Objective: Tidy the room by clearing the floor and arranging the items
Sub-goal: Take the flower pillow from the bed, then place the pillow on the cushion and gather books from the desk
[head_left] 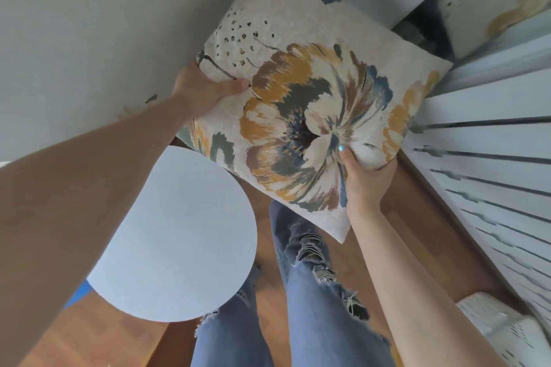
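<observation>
A person is holding a flowered cushion (pixel 313 104) up in both hands, clear of the wooden floor (pixel 417 217) and in front of a plain grey surface (pixel 89 24); whether that surface is a wall or furniture is not clear. The cushion is hanging tilted, with one corner pointing down just above the person's ripped blue jeans (pixel 313 292). The left hand (pixel 205 89) is gripping the cushion's left edge, thumb lying across the printed front and fingers hidden behind the fabric. The right hand (pixel 363 176) is clamping the lower right edge, its thumb, with a turquoise nail, pressing into the front near the middle of the big orange and blue flower, while the fingers are curling round the back. A round pale blue table (pixel 179 235) is standing below the left forearm, beside the legs. A white slatted panel (pixel 492 173) is running along the right side, blurred.
</observation>
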`<action>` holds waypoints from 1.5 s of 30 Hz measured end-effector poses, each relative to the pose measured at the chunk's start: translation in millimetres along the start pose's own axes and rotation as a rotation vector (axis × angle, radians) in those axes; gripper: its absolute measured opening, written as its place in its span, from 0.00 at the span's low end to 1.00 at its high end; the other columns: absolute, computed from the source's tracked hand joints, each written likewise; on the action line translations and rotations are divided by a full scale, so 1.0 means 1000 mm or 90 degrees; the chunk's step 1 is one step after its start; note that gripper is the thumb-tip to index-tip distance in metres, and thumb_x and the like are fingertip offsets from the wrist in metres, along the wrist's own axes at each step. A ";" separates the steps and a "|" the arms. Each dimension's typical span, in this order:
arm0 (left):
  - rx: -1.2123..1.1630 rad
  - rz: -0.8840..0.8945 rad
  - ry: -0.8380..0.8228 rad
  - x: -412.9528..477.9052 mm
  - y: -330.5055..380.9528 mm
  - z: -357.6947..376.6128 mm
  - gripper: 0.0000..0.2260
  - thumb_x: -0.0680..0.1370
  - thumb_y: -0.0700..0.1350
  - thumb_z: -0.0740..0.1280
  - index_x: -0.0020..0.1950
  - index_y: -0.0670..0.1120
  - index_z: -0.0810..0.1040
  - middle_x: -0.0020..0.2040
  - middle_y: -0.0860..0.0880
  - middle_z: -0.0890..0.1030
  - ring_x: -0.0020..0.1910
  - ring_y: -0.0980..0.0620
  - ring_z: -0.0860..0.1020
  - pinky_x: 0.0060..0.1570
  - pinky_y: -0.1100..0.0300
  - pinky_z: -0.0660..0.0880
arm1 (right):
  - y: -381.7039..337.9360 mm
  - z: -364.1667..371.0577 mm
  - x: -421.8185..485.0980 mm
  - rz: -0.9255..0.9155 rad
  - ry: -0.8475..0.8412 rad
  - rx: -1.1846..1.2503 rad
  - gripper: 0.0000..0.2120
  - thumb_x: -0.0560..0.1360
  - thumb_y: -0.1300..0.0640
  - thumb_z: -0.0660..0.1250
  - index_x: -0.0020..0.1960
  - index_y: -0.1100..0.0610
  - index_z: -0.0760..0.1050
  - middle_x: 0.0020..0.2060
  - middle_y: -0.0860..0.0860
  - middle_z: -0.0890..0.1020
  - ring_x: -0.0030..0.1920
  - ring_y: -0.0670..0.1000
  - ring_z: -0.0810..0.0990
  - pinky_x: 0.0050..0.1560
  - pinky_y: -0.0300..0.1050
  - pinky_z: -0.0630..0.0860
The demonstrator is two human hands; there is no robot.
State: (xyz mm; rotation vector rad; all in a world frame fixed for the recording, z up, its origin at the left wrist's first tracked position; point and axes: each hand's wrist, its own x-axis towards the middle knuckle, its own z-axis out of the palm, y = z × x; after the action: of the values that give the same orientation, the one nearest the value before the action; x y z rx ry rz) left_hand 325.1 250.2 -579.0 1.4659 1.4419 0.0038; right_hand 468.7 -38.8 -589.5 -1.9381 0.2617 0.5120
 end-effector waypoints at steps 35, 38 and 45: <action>0.289 -0.108 0.093 0.065 -0.038 0.066 0.51 0.62 0.72 0.69 0.74 0.44 0.57 0.72 0.45 0.65 0.70 0.43 0.64 0.66 0.42 0.66 | 0.058 0.039 0.063 0.162 -0.124 -0.268 0.54 0.68 0.43 0.75 0.78 0.58 0.43 0.70 0.56 0.67 0.67 0.57 0.72 0.56 0.43 0.70; 0.339 -0.073 0.044 0.044 -0.031 0.061 0.47 0.69 0.67 0.67 0.77 0.43 0.51 0.75 0.44 0.60 0.72 0.41 0.61 0.68 0.41 0.64 | 0.032 0.038 0.060 0.255 -0.207 -0.468 0.56 0.72 0.37 0.67 0.76 0.61 0.30 0.75 0.59 0.62 0.70 0.62 0.67 0.63 0.53 0.69; 0.440 0.020 -0.070 -0.041 -0.014 0.034 0.34 0.72 0.62 0.67 0.73 0.49 0.64 0.67 0.46 0.73 0.65 0.44 0.71 0.57 0.53 0.70 | -0.036 0.026 0.012 0.194 -0.445 -0.725 0.41 0.78 0.44 0.62 0.78 0.62 0.43 0.75 0.59 0.61 0.69 0.58 0.69 0.62 0.48 0.70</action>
State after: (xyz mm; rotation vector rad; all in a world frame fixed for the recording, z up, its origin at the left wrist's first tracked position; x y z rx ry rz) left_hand 324.3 195.4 -578.6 2.0006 1.3928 -0.5991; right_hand 487.8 -0.1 -574.9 -2.6041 -0.2691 1.7747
